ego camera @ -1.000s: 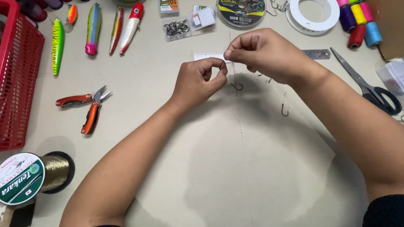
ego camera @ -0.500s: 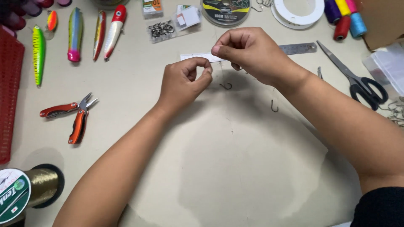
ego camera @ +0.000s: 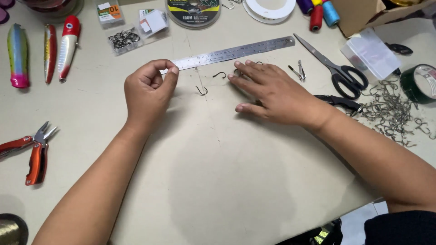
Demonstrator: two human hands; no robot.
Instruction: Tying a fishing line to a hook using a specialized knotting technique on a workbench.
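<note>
My left hand [ego camera: 149, 90] is curled, with thumb and forefinger pinched together right at the left end of a steel ruler [ego camera: 236, 51]. I cannot tell whether a thin line is in the pinch. A small fish hook [ego camera: 201, 90] lies just right of that hand, below the ruler. My right hand [ego camera: 272, 93] lies flat on the table with fingers spread. Its fingertips are beside a second hook [ego camera: 219, 75] and touch another at the ruler's lower edge.
Scissors [ego camera: 338, 68] and small clippers [ego camera: 299, 71] lie right of the ruler, and a heap of loose hooks [ego camera: 390, 111] is at the far right. Fishing lures [ego camera: 66, 45] are at top left and red pliers [ego camera: 34, 154] at left. A line spool [ego camera: 194, 10] and thread spools [ego camera: 323, 12] sit along the top.
My hands were pinched together above the table; now they are apart. My right hand has opened and dropped flat onto the table. The view has shifted right, showing the ruler and hook heap.
</note>
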